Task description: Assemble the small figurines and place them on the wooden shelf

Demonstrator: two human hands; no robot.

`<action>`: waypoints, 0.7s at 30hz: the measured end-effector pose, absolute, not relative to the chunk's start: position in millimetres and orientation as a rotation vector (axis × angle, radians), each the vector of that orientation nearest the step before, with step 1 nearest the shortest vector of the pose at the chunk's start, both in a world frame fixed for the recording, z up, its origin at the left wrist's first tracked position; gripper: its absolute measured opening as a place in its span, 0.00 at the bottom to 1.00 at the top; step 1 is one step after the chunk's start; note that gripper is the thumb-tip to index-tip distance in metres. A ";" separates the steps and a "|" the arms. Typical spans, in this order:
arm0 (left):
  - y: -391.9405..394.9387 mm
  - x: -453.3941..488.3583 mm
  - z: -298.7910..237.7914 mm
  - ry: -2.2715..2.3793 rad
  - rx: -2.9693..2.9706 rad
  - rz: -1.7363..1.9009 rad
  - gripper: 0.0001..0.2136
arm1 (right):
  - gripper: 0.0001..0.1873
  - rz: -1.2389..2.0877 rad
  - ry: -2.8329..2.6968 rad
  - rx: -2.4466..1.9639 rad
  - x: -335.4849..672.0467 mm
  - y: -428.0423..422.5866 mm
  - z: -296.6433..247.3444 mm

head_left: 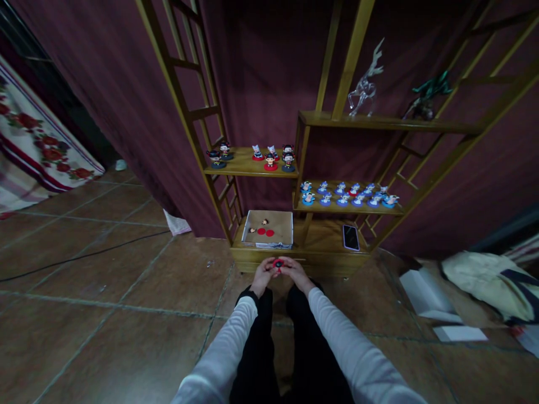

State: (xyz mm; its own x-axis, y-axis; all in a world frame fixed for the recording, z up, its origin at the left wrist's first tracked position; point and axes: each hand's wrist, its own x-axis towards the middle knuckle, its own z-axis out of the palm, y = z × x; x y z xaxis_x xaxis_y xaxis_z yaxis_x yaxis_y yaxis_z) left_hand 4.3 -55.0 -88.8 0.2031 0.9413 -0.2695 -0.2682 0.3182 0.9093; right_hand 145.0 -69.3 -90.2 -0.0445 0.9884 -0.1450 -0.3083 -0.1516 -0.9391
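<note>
Between my fingertips is a small figurine [278,264] with a dark top and a red round base. My left hand [264,271] grips it from the left and my right hand [293,268] from the right, so both are closed on it. They are in front of the low cabinet, below a shallow cardboard box [288,230]. Inside that box lie two red discs, one of them a red disc [270,233], and two small figure parts, one of them a figure part [265,222]. The fingers hide part of the figurine.
Small figurines stand on the left shelf [240,163], and several bluish ones on the right shelf [349,209]. A phone [350,238] lies on the cabinet top. Higher up are a clear deer-like statue [364,87] and a dark green one [427,98]. White boxes [429,297] lie on the floor at right.
</note>
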 end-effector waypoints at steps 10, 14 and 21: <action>-53.1 2.2 -86.3 0.950 0.895 1.063 0.22 | 0.21 1.444 -0.947 -1.012 149.0 -68.9 -87.6; -52.0 2.5 -88.1 0.934 0.902 1.065 0.20 | 0.21 1.460 -0.955 -0.981 149.7 -69.6 -86.5; -51.1 2.8 -93.7 0.939 0.883 1.019 0.24 | 0.23 1.536 -0.866 -1.019 149.1 -72.9 -84.7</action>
State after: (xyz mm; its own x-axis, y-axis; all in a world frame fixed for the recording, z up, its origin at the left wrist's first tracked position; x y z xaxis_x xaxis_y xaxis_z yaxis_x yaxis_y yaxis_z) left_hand 2.8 -51.1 -93.7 0.2376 0.9478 -0.2129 -0.2893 0.2783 0.9159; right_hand 149.1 -72.9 -84.7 -0.0862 0.9823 -0.1666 -0.3654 -0.1867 -0.9119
